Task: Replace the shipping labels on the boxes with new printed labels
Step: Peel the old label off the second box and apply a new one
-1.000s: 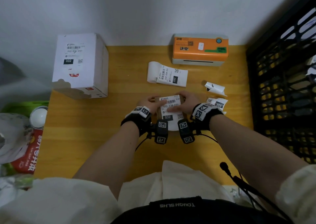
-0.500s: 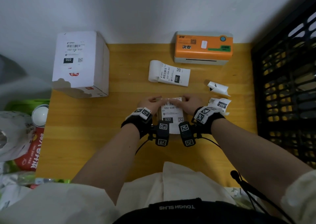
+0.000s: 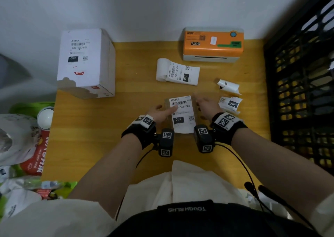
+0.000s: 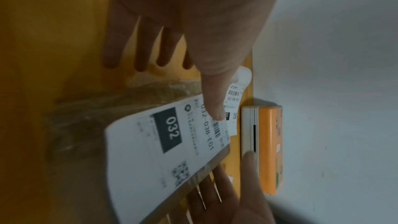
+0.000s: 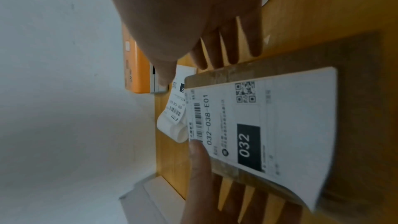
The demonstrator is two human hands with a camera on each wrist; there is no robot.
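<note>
A small brown box (image 3: 194, 99) lies on the wooden table (image 3: 101, 137) in front of me, with a new white label (image 3: 182, 116) marked 032 on its top. The label's near end overhangs the box and curls loose (image 5: 310, 192). My left hand (image 3: 159, 112) lies at the box's left side with straight fingers, and its thumb (image 4: 214, 108) presses the label by the barcode. My right hand (image 3: 206, 104) hovers just right of the box, blurred, fingers straight and holding nothing.
A white box (image 3: 85, 63) bearing a label stands back left. An orange label printer (image 3: 213, 43) sits at the back with a strip of printed labels (image 3: 178, 73) before it. Crumpled old labels (image 3: 229, 96) lie right. A black crate (image 3: 298, 92) borders the right; bags (image 3: 21, 146) crowd the left.
Both hands were pressing the label's far edge. My right hand has come off the label and moved to the right, while the left thumb stays on it.
</note>
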